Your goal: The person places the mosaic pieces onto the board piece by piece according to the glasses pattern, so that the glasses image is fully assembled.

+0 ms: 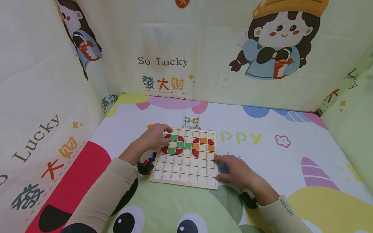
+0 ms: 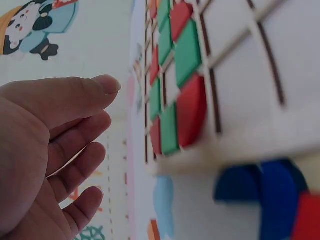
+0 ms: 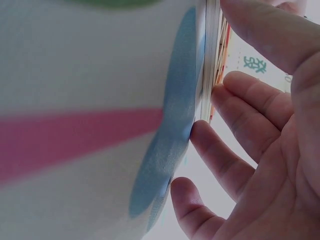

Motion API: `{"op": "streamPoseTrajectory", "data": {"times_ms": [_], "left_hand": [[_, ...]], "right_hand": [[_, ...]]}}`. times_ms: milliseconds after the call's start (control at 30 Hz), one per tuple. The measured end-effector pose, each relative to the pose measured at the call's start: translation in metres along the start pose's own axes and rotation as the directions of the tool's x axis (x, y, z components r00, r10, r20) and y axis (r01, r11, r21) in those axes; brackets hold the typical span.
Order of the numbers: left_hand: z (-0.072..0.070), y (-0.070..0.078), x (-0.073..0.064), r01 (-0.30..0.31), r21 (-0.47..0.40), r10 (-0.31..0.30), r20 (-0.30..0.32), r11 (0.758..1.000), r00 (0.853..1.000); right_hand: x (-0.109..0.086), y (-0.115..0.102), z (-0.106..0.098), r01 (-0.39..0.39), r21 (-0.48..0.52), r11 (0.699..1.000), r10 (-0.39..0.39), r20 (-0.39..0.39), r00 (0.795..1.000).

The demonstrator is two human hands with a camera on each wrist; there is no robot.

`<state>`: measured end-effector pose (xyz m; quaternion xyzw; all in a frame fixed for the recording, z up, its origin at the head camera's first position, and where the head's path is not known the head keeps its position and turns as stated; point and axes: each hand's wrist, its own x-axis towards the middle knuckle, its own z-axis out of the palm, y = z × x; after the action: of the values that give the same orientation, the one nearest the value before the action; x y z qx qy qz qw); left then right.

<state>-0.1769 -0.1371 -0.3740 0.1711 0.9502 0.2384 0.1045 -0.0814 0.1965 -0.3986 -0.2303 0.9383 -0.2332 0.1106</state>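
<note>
A wooden grid board (image 1: 175, 176) lies flat on the patterned cloth. Green square tiles (image 1: 180, 145), orange square tiles (image 1: 195, 146) and rounded red tiles (image 2: 192, 110) fill several cells in its far half. Over the board's far left corner is my left hand (image 1: 152, 137), its fingers loosely bent; the left wrist view shows nothing between thumb and fingers. At the board's right edge, the fingertips of my right hand (image 1: 237, 170) rest with the thumb spread from the fingers. The right wrist view shows that hand (image 3: 280, 130) along the board's side.
Behind the board stands a small pattern card (image 1: 191, 121). Loose blue pieces (image 2: 280, 195) and a red piece (image 2: 307, 215) lie left of the board, with an orange piece (image 1: 150, 125) near its far left corner. Printed cloth walls (image 1: 209, 58) enclose the table.
</note>
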Motion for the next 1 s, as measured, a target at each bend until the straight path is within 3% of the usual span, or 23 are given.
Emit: {"op": "streamPoseTrajectory", "data": {"times_ms": [167,433,600,1000], "left_hand": [[-0.002,-0.013,-0.008,0.072,-0.01,-0.072,-0.012,0.997,0.997],[-0.008,-0.027,-0.021,0.087,-0.023,-0.088,-0.043,0.996,0.995],[-0.01,-0.034,-0.031,0.117,-0.059,-0.118,-0.021,0.991,0.993],[-0.008,-0.052,-0.062,0.165,-0.056,-0.163,0.042,0.985,0.986]], "right_hand": [[0.0,-0.001,0.0,-0.012,0.002,1.0,0.012,0.003,1.0],[0.0,-0.001,0.0,-0.017,0.003,1.0,0.017,0.008,1.0],[0.0,0.001,0.001,-0.008,0.009,1.0,0.008,0.006,1.0],[-0.001,0.003,0.001,0.005,0.011,1.0,-0.005,0.004,1.0]]}}
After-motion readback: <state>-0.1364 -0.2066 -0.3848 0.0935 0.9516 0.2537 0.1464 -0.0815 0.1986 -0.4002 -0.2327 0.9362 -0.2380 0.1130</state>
